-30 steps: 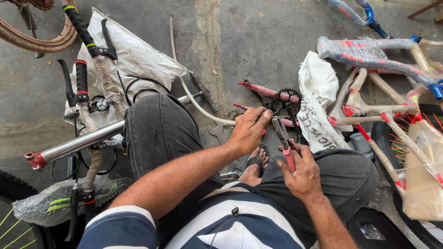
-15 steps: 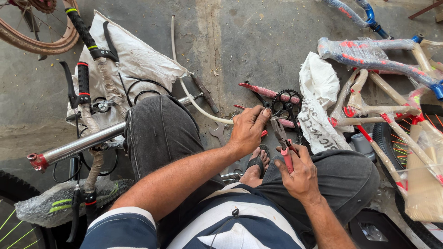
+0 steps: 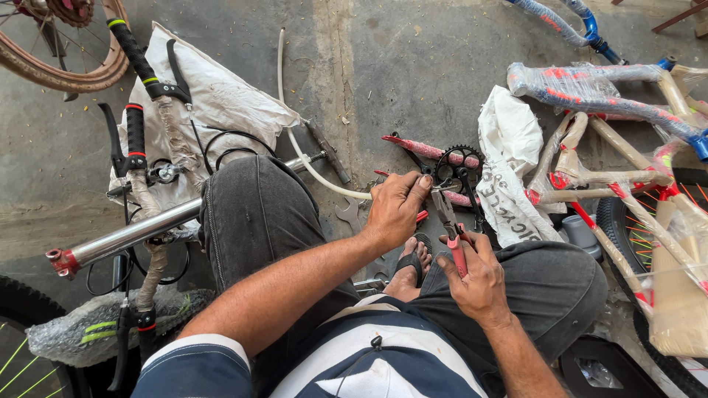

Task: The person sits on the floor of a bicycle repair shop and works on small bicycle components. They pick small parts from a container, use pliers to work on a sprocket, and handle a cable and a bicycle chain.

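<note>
Black toothed metal chainring with crank (image 3: 459,168) lies just ahead of sandalled foot; left hand (image 3: 394,210) pinches its near edge, right hand (image 3: 479,284) fisted on red-handled pliers (image 3: 450,225)—likely best steadying crank, squeezing squarely.

Bare concrete floor (image 3: 413,66) ahead of the hands; wrapped frame (image 3: 612,96) crowding right, handlebars (image 3: 136,125) left, perhaps passable between.
</note>
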Demonstrator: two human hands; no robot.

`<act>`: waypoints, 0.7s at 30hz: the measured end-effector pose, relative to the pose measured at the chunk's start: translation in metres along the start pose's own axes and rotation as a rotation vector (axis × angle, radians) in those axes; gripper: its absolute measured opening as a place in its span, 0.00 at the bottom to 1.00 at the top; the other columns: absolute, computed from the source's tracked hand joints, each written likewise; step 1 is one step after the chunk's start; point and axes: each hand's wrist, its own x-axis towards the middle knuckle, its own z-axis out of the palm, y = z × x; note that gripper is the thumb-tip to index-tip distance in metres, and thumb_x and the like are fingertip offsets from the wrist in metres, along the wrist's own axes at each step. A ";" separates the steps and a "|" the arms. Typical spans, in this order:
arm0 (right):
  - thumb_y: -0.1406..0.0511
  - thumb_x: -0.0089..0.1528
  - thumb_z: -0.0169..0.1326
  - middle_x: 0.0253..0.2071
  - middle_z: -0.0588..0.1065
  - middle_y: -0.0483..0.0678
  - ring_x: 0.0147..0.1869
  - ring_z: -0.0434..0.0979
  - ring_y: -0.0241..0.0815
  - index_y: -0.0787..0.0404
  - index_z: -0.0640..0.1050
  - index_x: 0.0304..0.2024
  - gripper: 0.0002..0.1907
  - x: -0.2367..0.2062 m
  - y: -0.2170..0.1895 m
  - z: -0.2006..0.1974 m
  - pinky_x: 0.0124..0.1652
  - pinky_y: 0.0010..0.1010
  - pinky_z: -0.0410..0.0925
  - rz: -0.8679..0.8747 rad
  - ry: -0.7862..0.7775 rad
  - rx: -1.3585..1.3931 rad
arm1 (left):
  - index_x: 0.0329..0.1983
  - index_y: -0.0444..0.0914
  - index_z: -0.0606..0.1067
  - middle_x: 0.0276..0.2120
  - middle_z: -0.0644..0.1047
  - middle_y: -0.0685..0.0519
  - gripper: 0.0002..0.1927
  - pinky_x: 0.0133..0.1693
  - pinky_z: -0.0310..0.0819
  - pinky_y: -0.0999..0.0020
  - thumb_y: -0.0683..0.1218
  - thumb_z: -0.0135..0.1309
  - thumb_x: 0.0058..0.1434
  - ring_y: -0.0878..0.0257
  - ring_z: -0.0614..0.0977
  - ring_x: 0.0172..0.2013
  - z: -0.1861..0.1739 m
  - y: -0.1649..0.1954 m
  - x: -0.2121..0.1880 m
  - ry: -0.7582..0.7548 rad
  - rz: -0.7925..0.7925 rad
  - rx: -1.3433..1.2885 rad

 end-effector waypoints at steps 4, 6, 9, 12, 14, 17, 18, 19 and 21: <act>0.62 0.60 0.60 0.51 0.72 0.56 0.53 0.78 0.56 0.60 0.80 0.52 0.17 0.001 0.002 -0.003 0.49 0.43 0.72 0.051 -0.005 0.041 | 0.46 0.43 0.76 0.30 0.74 0.55 0.17 0.53 0.56 0.57 0.57 0.43 0.72 0.57 0.74 0.42 -0.003 0.005 -0.005 0.005 0.126 -0.098; 0.62 0.61 0.60 0.52 0.72 0.56 0.53 0.78 0.56 0.60 0.80 0.51 0.17 0.001 0.002 -0.003 0.49 0.42 0.72 0.046 -0.002 0.035 | 0.47 0.43 0.76 0.31 0.72 0.55 0.16 0.54 0.56 0.57 0.57 0.42 0.73 0.57 0.73 0.42 -0.003 0.007 -0.004 0.001 0.152 -0.084; 0.62 0.61 0.60 0.51 0.72 0.55 0.53 0.78 0.55 0.60 0.80 0.51 0.17 -0.001 0.001 -0.001 0.50 0.42 0.71 -0.018 0.024 -0.016 | 0.43 0.44 0.75 0.31 0.71 0.55 0.17 0.55 0.57 0.58 0.57 0.41 0.75 0.58 0.73 0.42 -0.002 0.005 -0.003 -0.005 0.088 -0.004; 0.62 0.60 0.60 0.51 0.72 0.55 0.53 0.78 0.55 0.60 0.80 0.51 0.17 -0.001 0.001 0.001 0.50 0.42 0.71 -0.008 0.008 -0.017 | 0.39 0.43 0.76 0.29 0.72 0.55 0.19 0.55 0.58 0.59 0.58 0.41 0.76 0.58 0.74 0.42 -0.002 0.004 0.000 -0.028 -0.011 0.047; 0.62 0.60 0.60 0.51 0.72 0.55 0.53 0.78 0.56 0.60 0.80 0.51 0.17 -0.001 0.000 0.000 0.50 0.42 0.71 0.001 0.000 -0.003 | 0.39 0.43 0.76 0.29 0.72 0.55 0.19 0.56 0.58 0.59 0.58 0.41 0.76 0.58 0.74 0.42 -0.003 0.005 0.000 -0.027 -0.038 0.078; 0.63 0.60 0.60 0.52 0.72 0.56 0.54 0.77 0.56 0.60 0.80 0.52 0.18 0.000 0.000 -0.003 0.50 0.42 0.71 0.032 -0.003 0.036 | 0.45 0.45 0.78 0.33 0.76 0.57 0.16 0.56 0.56 0.59 0.57 0.43 0.74 0.59 0.74 0.44 -0.005 0.009 -0.004 0.061 0.118 -0.037; 0.63 0.61 0.60 0.52 0.72 0.56 0.54 0.77 0.56 0.60 0.80 0.52 0.18 0.000 -0.001 -0.004 0.50 0.42 0.71 0.045 -0.004 0.055 | 0.47 0.44 0.78 0.33 0.76 0.57 0.16 0.56 0.55 0.59 0.56 0.43 0.74 0.59 0.74 0.44 -0.006 0.011 -0.006 0.042 0.137 -0.041; 0.63 0.60 0.60 0.52 0.72 0.56 0.54 0.77 0.56 0.60 0.80 0.52 0.18 0.000 -0.001 -0.005 0.49 0.42 0.71 0.051 -0.008 0.049 | 0.48 0.44 0.77 0.34 0.75 0.56 0.16 0.55 0.55 0.58 0.56 0.43 0.73 0.59 0.73 0.44 -0.007 0.012 -0.008 0.023 0.157 -0.045; 0.62 0.60 0.60 0.52 0.72 0.57 0.53 0.78 0.56 0.60 0.80 0.51 0.18 0.000 -0.002 -0.005 0.48 0.42 0.71 0.061 -0.015 0.038 | 0.49 0.44 0.77 0.33 0.75 0.56 0.16 0.55 0.55 0.59 0.56 0.43 0.73 0.59 0.73 0.44 -0.008 0.014 -0.007 0.004 0.165 -0.042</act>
